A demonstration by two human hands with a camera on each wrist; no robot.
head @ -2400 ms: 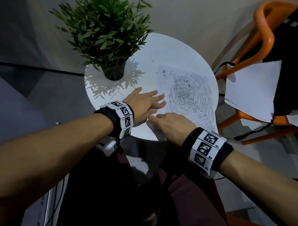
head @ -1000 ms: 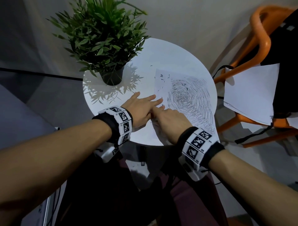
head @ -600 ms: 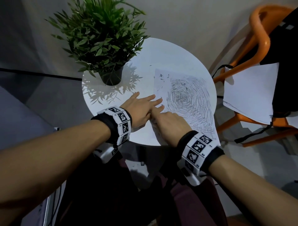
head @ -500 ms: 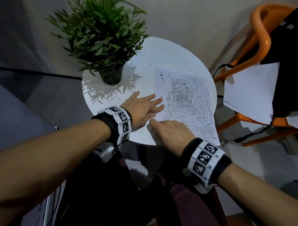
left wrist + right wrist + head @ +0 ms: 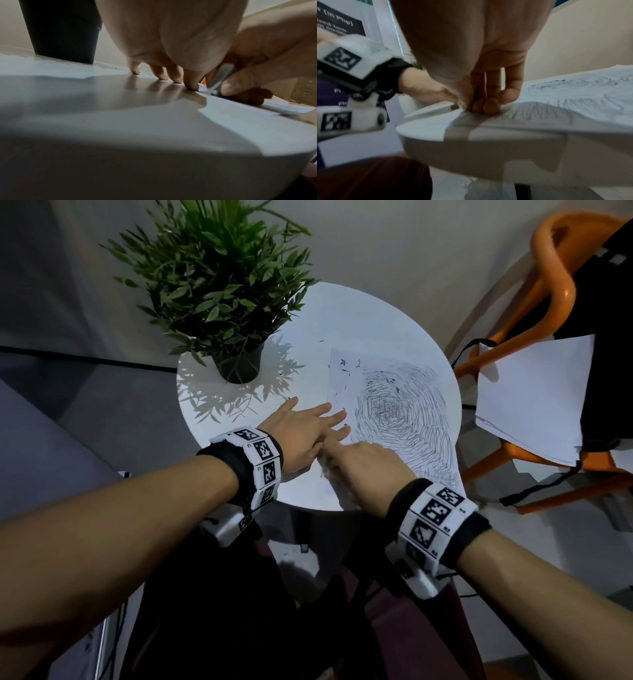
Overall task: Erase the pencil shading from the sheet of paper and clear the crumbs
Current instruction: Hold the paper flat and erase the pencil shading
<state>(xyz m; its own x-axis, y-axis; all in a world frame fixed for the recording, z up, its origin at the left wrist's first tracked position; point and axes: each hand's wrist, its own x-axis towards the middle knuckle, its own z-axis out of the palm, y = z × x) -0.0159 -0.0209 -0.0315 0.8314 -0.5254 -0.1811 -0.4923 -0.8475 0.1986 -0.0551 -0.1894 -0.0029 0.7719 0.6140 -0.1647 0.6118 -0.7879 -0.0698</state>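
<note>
A white sheet of paper lies on the right half of the round white table. Dense pencil shading covers it, and dark eraser crumbs dot its far left corner. My left hand presses flat on the sheet's left edge with straight fingers. My right hand sits just right of it at the sheet's near left part. Its thumb and fingertips pinch a small pale eraser down against the paper.
A potted green plant stands at the table's far left, close to my left hand. An orange chair at the right carries loose white sheets and a black bag. The table's near edge lies under my wrists.
My right hand has rubbed back and forth over the sheet's near left part and is now up against the left hand's fingers again. The left hand has stayed put.
</note>
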